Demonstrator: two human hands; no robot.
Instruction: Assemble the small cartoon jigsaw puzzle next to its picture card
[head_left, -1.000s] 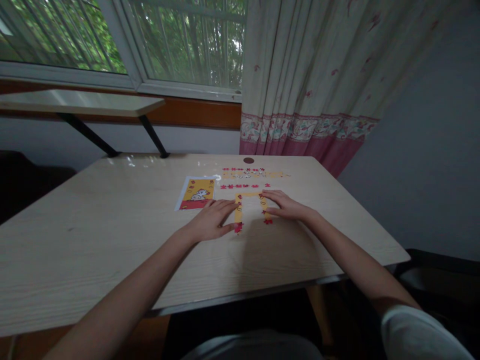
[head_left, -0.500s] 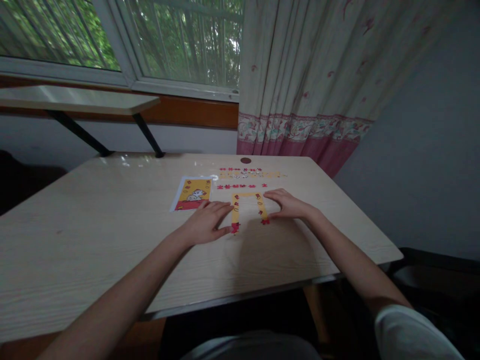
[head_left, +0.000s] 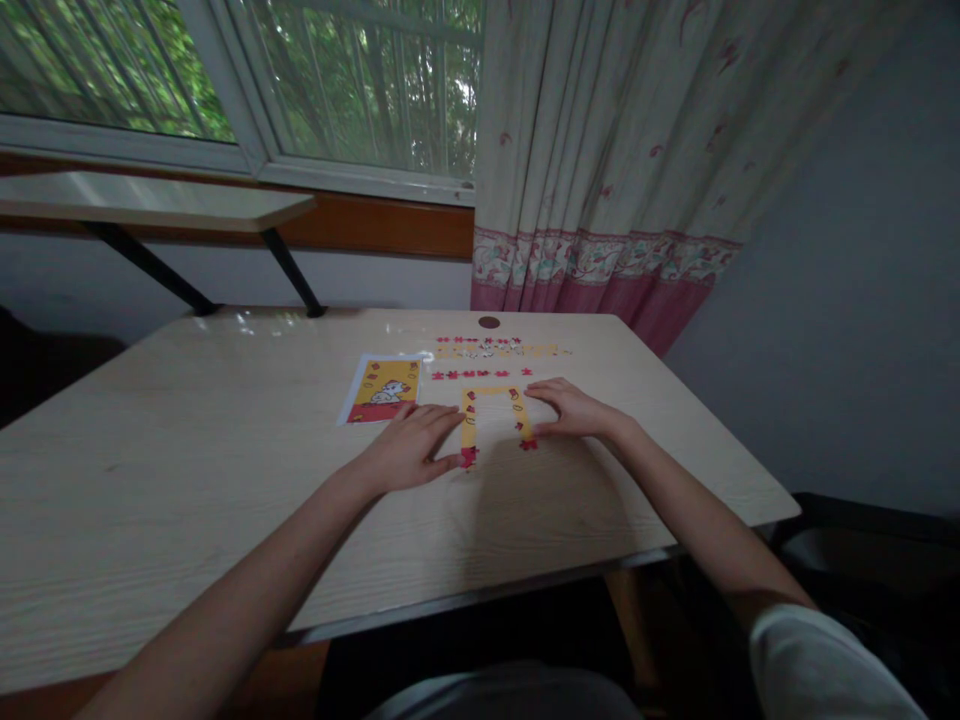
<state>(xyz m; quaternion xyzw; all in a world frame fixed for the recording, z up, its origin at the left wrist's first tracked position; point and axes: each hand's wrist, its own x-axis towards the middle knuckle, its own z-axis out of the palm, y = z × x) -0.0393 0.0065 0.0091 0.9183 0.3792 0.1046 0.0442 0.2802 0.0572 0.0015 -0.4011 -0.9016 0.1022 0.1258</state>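
Note:
On the table lies a partly joined jigsaw puzzle frame (head_left: 469, 425), yellow along the top and sides with red pieces at both lower ends. It forms three sides around bare wood. My left hand (head_left: 411, 448) rests at its left side, fingers spread, fingertips and thumb against the outer edge. At the right side is my right hand (head_left: 576, 410), thumb and fingers apart, with the tips at the frame's outer edge. Left of the puzzle, partly behind my left hand, is a reference picture (head_left: 386, 388) of a white animal on yellow and red.
Beyond the frame lie a row of red puzzle pieces (head_left: 472, 375), a row of yellow and white pieces (head_left: 499, 351) and another red row (head_left: 465, 340). A dark round disc (head_left: 489, 322) sits at the table's back edge. A raised shelf (head_left: 165, 200) stands at back left, a curtain (head_left: 592, 200) behind.
The view has shifted very slightly. Both hands and the puzzle frame keep the same positions relative to each other.

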